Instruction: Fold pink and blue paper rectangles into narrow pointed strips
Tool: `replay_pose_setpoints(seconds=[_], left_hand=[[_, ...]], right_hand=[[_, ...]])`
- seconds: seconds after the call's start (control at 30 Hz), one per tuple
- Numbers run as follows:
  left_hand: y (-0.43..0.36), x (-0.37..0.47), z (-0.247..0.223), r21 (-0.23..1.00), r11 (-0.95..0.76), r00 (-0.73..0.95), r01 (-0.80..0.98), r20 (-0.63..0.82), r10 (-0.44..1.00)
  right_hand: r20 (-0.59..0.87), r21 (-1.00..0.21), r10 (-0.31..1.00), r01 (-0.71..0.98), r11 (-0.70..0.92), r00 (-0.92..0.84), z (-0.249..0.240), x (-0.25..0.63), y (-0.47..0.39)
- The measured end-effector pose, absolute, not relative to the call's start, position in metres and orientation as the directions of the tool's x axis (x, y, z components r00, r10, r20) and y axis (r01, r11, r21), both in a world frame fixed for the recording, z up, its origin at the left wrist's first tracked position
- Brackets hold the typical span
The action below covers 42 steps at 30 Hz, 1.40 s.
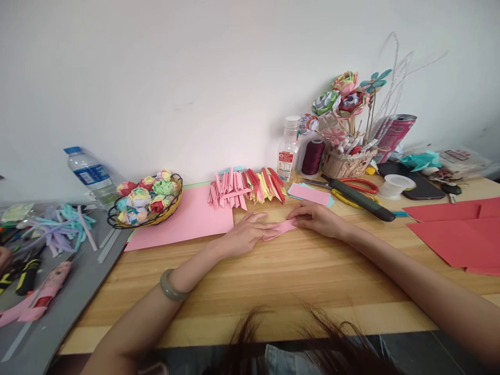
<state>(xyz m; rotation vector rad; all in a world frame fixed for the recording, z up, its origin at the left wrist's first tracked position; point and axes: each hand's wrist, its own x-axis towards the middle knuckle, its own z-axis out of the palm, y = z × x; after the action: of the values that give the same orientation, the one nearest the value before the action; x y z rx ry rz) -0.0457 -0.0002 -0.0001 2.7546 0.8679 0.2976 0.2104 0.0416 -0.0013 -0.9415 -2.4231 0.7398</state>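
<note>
Two hands at one pink strip (282, 227), on the near side of the folded-paper pile (233, 190), slightly to its right. The left hand (247, 235) lies with fingers extended along the strip; the right hand (314, 219) pinches its far end between thumb and fingers. Work appears well advanced: the pile holds many pleated pieces, overlapping too closely for a reliable count, while one strip is in hand and one stack of flat strips (311, 194), right of the pile, seems unpleated. Also shown: two bottles, one left of the pile (90, 174), one behind its right end (286, 167); one thread spool (313, 158), farther right; one flower-filled bowl (176, 207), left of the pile.
</note>
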Motion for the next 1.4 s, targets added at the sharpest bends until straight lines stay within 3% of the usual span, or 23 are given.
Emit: replay_pose_setpoints(seconds=[0.37,0.67,0.83,0.93,1.03,1.2,1.4], left_hand=[[-0.002,-0.045,0.003,0.212,-0.837,0.828,0.504,0.159,0.538],[-0.003,-0.045,0.005,0.285,-0.828,0.832,0.482,0.146,0.535],[-0.003,-0.046,0.004,0.299,-0.817,0.826,0.493,0.135,0.548],[-0.004,-0.046,0.005,0.294,-0.818,0.826,0.495,0.134,0.548],[-0.004,-0.046,0.005,0.285,-0.820,0.827,0.497,0.130,0.546],[-0.005,-0.045,0.006,0.275,-0.819,0.827,0.504,0.122,0.550],[-0.006,-0.044,0.009,0.244,-0.808,0.814,0.536,0.104,0.572]], right_hand=[[0.209,-0.629,0.675,0.431,0.646,-0.707,-0.008,0.212,0.047],[0.197,-0.649,0.678,0.424,0.631,-0.708,-0.006,0.212,0.048],[0.271,-0.636,0.773,0.496,0.591,-0.574,0.000,0.211,0.038],[0.438,-0.482,0.704,0.515,0.709,-0.559,0.006,0.203,0.022],[0.389,-0.256,0.611,0.556,0.790,-0.689,0.008,0.192,0.005],[0.279,0.061,0.579,0.616,0.785,-0.766,0.009,0.184,-0.008],[0.266,0.258,0.593,0.648,0.716,-0.760,0.010,0.193,-0.004]])
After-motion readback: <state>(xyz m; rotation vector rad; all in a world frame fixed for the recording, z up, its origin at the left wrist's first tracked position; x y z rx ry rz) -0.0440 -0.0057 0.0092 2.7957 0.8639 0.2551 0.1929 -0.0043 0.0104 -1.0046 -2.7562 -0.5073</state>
